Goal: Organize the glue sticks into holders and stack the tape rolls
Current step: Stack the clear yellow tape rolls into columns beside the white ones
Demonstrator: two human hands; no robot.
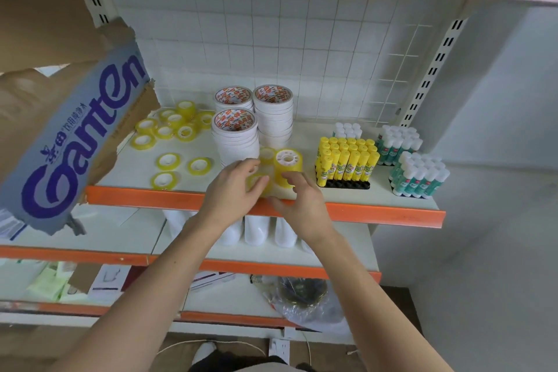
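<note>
Small yellow transparent tape roll [256,183] sits at the front edge of the white shelf with orange lip [377,211], pinched in curled left hand [234,187] fingers. Right hand [297,202] fingers, half curled, touch the short yellow tape stack [288,167] just beside it. Step looks like tape stacking; next move probably needs the roll lifted and centred on that stack. Loose yellow rolls [169,161] left: about eleven. White tape stacks [235,136]: three. Glue stick holders [347,161]: four, filled.
</note>
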